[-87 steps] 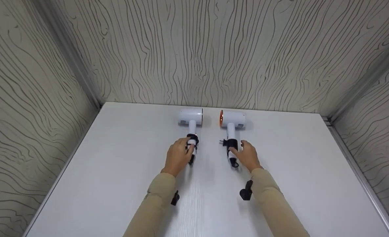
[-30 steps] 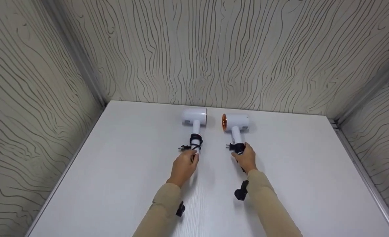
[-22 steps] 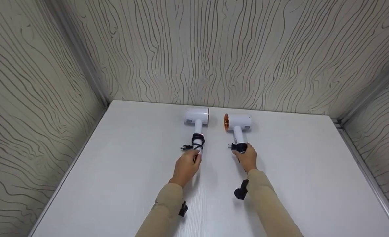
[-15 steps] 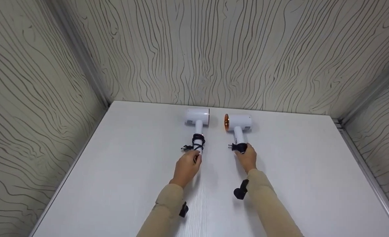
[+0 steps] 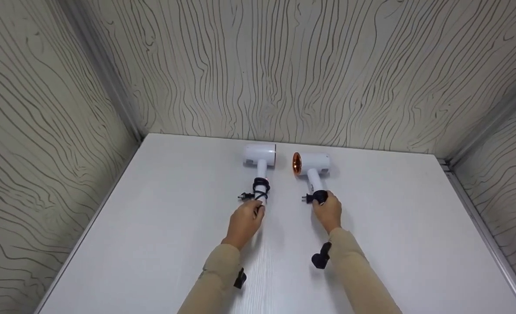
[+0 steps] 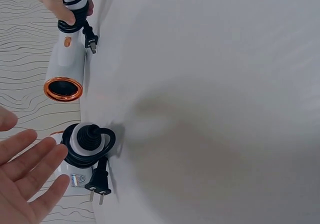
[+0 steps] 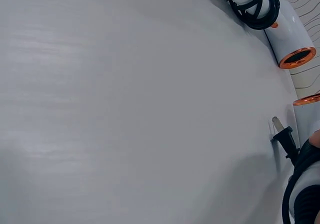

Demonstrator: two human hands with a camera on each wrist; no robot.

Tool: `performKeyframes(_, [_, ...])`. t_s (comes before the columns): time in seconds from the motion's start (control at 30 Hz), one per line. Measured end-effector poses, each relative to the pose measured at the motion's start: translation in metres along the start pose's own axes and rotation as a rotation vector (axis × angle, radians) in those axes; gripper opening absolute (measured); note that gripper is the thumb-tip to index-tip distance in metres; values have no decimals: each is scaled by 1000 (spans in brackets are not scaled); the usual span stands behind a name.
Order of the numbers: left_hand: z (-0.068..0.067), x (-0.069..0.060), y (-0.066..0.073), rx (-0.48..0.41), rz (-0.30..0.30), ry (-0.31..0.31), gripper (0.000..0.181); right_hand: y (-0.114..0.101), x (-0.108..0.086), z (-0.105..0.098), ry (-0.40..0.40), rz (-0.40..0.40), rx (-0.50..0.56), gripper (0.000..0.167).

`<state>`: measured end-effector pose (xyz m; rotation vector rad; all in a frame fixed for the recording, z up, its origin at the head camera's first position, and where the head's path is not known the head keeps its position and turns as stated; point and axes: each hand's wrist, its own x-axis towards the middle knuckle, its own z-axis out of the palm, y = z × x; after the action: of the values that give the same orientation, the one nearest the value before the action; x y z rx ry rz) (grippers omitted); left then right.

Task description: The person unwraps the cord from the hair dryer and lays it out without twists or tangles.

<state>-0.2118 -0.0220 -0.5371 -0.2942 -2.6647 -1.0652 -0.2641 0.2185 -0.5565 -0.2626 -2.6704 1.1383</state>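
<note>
Two white hair dryers with black cords wound round their handles lie on the white table. The left hair dryer (image 5: 258,155) has its barrel mouth facing right; the right hair dryer (image 5: 316,164) shows an orange-rimmed mouth facing left. My left hand (image 5: 244,224) is at the lower end of the left handle; in the left wrist view its fingers (image 6: 35,176) are spread beside that handle, not closed round it. My right hand (image 5: 329,213) grips the right dryer's corded handle, hiding its lower end. A two-pin plug (image 5: 308,199) sticks out beside it; another plug (image 5: 245,196) lies by the left handle.
The back wall (image 5: 266,74) with a wood-grain pattern stands just behind the dryers. Patterned side walls with grey metal posts (image 5: 103,74) flank the table (image 5: 188,183). A small black camera (image 5: 321,258) hangs at the right wrist.
My left hand has moved down toward the left handle's end, uncovering its cord and plug. My right hand has closed on the right handle, and that dryer is tilted slightly, handle end rightward.
</note>
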Motion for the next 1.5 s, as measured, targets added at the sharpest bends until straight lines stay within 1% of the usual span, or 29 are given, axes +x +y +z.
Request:
performKeyframes(0.2, [1,0,0,-2,-2,11,21,2,-2,-4,3,-46,26,38])
performKeyframes(0.37, [0,0,-1,-5,-24,-5,22,2,-4,-10,15,-67,31,37])
performKeyframes(0.5, [1,0,0,-17,-29,-14,22,3,-5,-15,10,-88,46,35])
performKeyframes(0.63, [1,0,1,-26,-14,-6,22,2,-6,-20,16,-120,57,36])
performKeyframes(0.73, [2,0,3,-40,-21,-17,22,3,-7,-23,23,-150,50,37])
performKeyframes(0.83, [2,0,4,-58,-44,-42,23,4,-10,-26,23,-172,44,39])
performKeyframes(0.97, [2,1,6,-68,-37,-49,22,4,-12,-31,23,-197,40,42])
performKeyframes(1.23, [0,4,3,-56,-38,-35,23,1,-15,-38,28,-219,53,44])
performKeyframes(1.5, [-5,6,3,-128,-18,-15,25,1,-15,-44,12,-257,60,49])
